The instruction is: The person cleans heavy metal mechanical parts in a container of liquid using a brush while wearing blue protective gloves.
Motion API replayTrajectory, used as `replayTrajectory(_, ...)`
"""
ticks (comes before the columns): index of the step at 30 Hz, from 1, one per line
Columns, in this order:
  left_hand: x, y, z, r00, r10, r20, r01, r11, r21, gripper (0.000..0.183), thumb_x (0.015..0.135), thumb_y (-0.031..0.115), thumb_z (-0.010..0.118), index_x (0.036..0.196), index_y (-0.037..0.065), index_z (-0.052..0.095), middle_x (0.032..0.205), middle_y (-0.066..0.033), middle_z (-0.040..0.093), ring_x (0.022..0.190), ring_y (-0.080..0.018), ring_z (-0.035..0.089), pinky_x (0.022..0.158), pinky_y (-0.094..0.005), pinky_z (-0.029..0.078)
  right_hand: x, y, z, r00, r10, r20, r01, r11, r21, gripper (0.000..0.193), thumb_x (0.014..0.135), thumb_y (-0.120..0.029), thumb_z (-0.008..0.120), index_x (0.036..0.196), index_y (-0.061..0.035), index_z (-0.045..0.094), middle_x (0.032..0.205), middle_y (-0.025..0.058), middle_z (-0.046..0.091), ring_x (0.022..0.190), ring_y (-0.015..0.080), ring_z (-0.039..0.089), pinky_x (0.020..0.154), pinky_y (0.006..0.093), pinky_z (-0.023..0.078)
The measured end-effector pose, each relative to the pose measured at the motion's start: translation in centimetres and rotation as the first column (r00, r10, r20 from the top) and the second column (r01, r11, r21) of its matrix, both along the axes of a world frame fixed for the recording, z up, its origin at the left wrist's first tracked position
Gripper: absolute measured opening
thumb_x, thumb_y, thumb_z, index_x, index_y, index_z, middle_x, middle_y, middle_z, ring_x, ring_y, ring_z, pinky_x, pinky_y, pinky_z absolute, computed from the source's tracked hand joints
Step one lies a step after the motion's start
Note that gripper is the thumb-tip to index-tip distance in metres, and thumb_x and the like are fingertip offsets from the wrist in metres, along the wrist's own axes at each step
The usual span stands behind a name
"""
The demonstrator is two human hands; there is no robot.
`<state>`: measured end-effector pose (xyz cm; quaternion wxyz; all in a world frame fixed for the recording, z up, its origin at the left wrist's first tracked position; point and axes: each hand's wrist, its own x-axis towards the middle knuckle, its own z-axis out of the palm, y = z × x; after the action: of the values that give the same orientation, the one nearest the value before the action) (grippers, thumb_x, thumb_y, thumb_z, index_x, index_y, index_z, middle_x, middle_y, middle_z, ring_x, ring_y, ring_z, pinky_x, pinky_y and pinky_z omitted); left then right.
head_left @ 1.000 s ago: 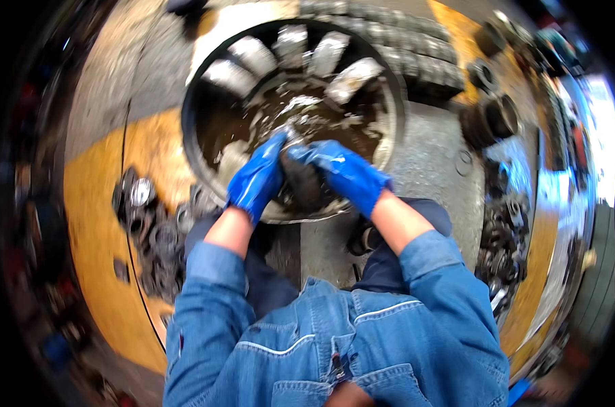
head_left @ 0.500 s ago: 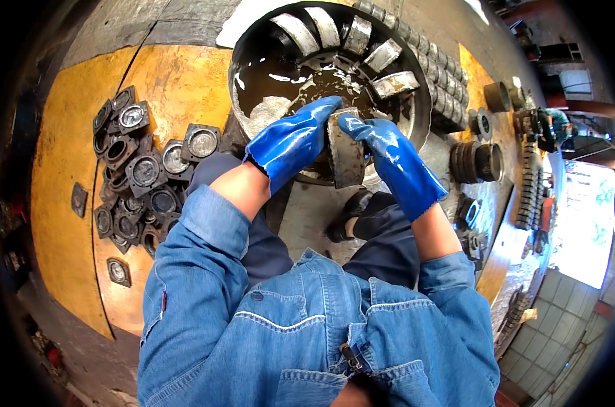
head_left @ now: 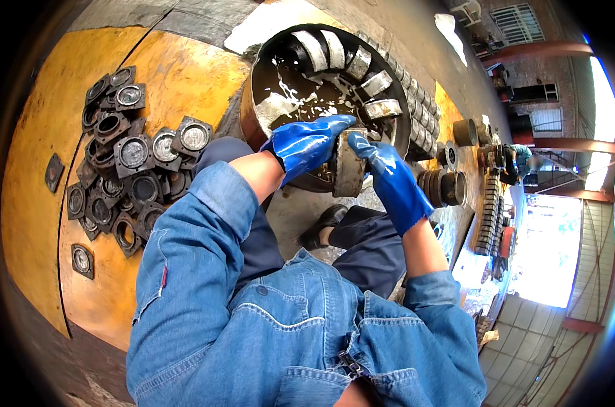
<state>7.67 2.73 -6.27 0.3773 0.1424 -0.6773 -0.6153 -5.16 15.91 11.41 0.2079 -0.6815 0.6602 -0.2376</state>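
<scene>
Both my hands wear wet blue rubber gloves. Between them is a broad, curved metal piece [head_left: 349,169] with a dirty grey-brown surface, held upright over the near edge of a round tub [head_left: 248,122]. My left hand [head_left: 309,146] closes on its upper left side. On its right side, my right hand [head_left: 392,173] grips with the thumb near the top. Dark liquid with pale foam lies in the tub. Several similar curved metal pieces [head_left: 358,64] stand along its far inner wall. The fingertips behind the held piece are hidden.
Left of me, square metal parts with round centres [head_left: 134,152] lie heaped on a yellow board [head_left: 36,237]. Rows of dark cylindrical parts [head_left: 423,112] stand behind the tub. Larger rings [head_left: 450,188] sit at the right. Another person [head_left: 521,159] is far off to the right.
The view has shifted, so the tub and surroundings sit differently in it. The metal piece stays between both hands, turned slightly, showing a more curved, narrower face.
</scene>
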Motion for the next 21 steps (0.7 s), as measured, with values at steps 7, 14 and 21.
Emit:
replayTrajectory(7,0.4,-0.7,1.9,0.988,-0.15,-0.018,0.15,0.961,0.23,0.038,0.109,0.022,0.055,0.144,0.007,0.058,0.137,-0.0126,0.065,0.123,-0.0223,0.064,0.107,-0.0334,0.051,3.0,0.5,-0.4,0.882,-0.438,0.173,0.413,0.896,0.161,0.076,0.094,-0.061,0.069,0.12,0.01,0.066,0.102,0.0184,0.067,0.098,0.0263,0.059,0.089,0.0362,0.047)
replayTrajectory(14,0.3,-0.4,4.0,0.939,-0.207,-0.273,0.343,0.542,0.767,0.031,0.109,0.032,0.053,0.125,0.011,0.068,0.108,-0.0041,0.073,0.091,-0.0125,0.07,0.08,-0.0282,0.057,5.7,0.2,1.9,0.801,-0.583,0.137,0.53,0.796,0.291,0.086,0.092,-0.067,0.067,0.127,0.0117,0.063,0.105,0.0208,0.069,0.102,0.0311,0.061,0.095,0.0378,0.048)
replayTrajectory(21,0.6,-1.0,2.2,0.946,-0.226,-0.233,0.324,0.639,0.697,0.027,0.11,0.03,0.051,0.12,0.012,0.069,0.105,-0.0014,0.073,0.088,-0.012,0.069,0.078,-0.0288,0.057,2.1,1.1,-3.1,0.925,-0.379,0.024,0.378,0.925,0.025,0.079,0.095,-0.063,0.066,0.128,0.0091,0.064,0.107,0.0203,0.069,0.103,0.0302,0.061,0.095,0.0376,0.047)
